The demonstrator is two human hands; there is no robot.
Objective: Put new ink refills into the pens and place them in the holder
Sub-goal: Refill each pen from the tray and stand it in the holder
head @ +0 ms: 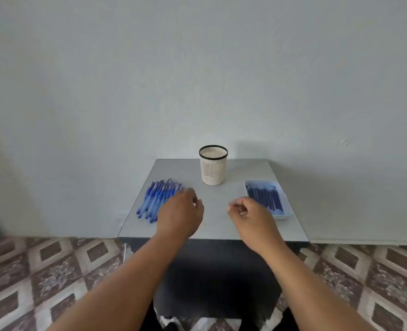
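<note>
Start of task: my left hand (pixel 179 212) hovers loosely curled beside the pens (pixel 158 199), right hand (pixel 247 215) likewise near the refill tray (pixel 287 212), holder (pixel 213 167) between — a careless sweep could scatter the pile off the table (pixel 216 223).

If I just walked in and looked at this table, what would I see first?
Probably the bunch of blue pens fanned out on the left side of the grey table, with the left hand reaching over its near edge. Next, the white holder with a black rim, standing upright at the back middle. On the right sits a pale blue tray of dark refills, with the right hand loosely curled beside it.
</note>
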